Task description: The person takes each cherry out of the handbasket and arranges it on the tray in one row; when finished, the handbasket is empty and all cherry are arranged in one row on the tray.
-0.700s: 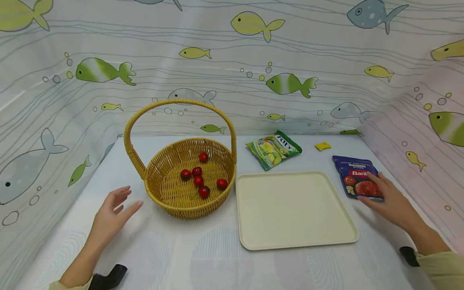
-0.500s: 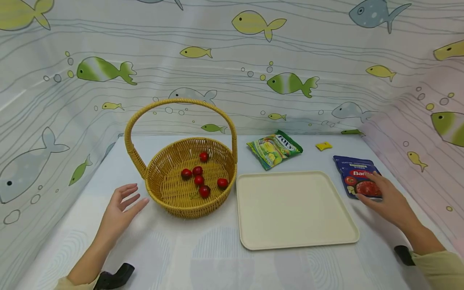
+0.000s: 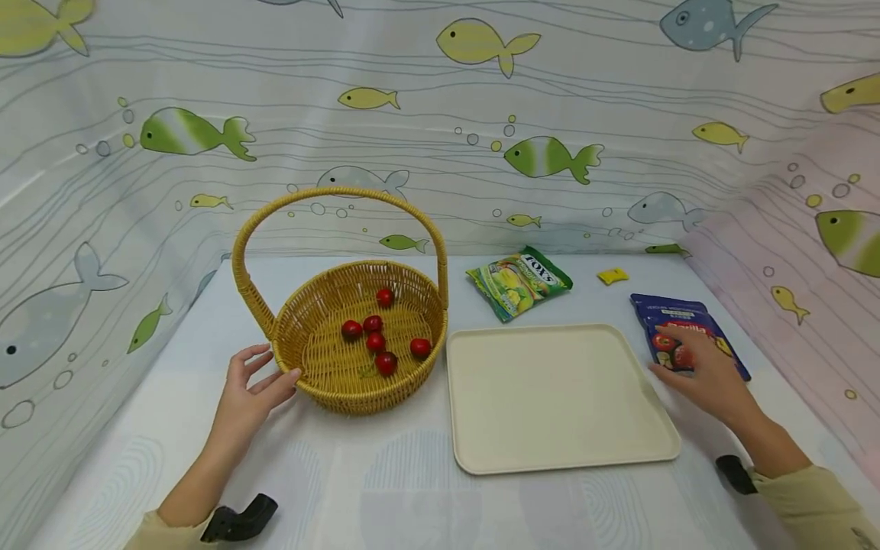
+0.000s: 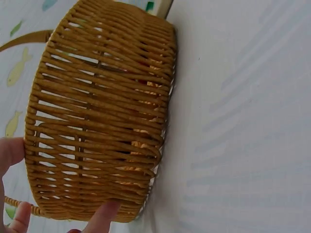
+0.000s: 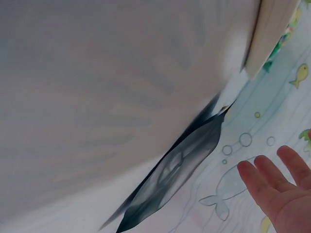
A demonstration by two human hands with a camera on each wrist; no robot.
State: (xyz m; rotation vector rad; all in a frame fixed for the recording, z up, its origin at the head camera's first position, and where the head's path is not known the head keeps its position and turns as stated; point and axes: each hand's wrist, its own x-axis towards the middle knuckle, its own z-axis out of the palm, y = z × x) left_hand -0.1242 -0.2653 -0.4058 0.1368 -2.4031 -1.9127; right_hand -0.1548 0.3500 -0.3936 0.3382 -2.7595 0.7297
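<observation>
A golden wicker basket (image 3: 357, 402) with a tall arched handle stands left of centre, several red cherries (image 3: 386, 363) lying inside. My left hand (image 3: 244, 397) is at its left side, fingers spread and thumb near the front rim. In the left wrist view its fingertips (image 4: 104, 213) come right up to the woven wall (image 4: 102, 121). On the right, my right hand (image 3: 715, 386) hovers between the tray's right edge and a dark blue Barilla sauce pouch (image 3: 677, 312), partly covering the pouch. Its fingers (image 5: 250, 177) are loosely extended, holding nothing; the pouch (image 5: 177, 167) lies apart from them in the right wrist view.
A cream rectangular tray (image 3: 557, 397) lies right of the basket. Behind it are a green Fox's candy bag (image 3: 520, 284) and a small yellow wrapped candy (image 3: 613, 276). Fish-patterned sheeting (image 3: 447, 168) walls in the back and sides of the white table.
My left hand has moved right to the basket's side. My right hand has shifted left from the pouch toward the tray's edge. Basket, tray and pouch stay in place.
</observation>
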